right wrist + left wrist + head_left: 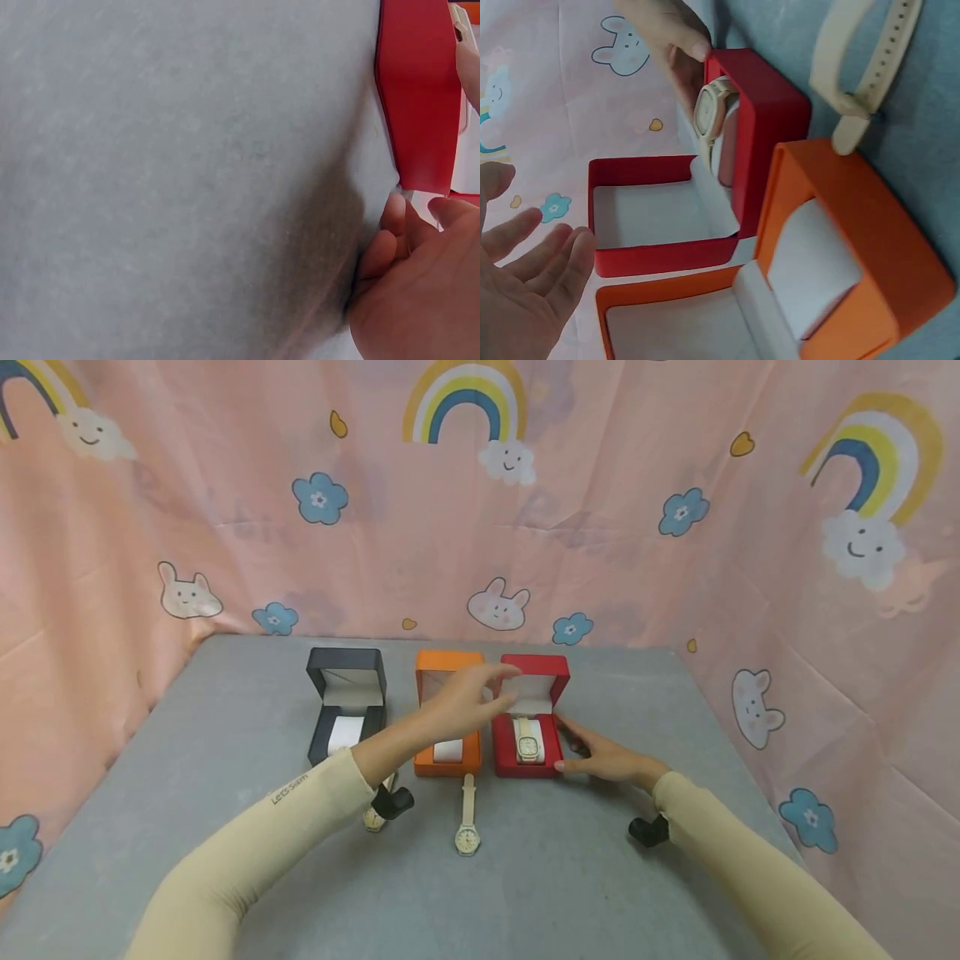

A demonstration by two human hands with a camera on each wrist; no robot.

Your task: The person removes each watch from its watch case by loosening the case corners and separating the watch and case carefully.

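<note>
A red watch box (528, 770) stands with its lid up. A cream-strapped watch (527, 745) sits on its white cushion. My right hand (603, 758) grips the box's right side, its thumb at the front corner and fingers further back. My left hand (467, 700) is raised by the red box's open lid (667, 262), fingers spread and gently bent, holding nothing. Left of it, the open orange box (447, 768) holds a bare white cushion (448, 751) and is partly hidden behind my left hand and forearm.
An open dark grey box (322, 735) with a white cushion stands at the left. One cream watch (467, 837) lies before the orange box, and another (373, 819) lies partly hidden under my left forearm. A pink printed curtain (375, 560) hangs around the grey table (570, 877).
</note>
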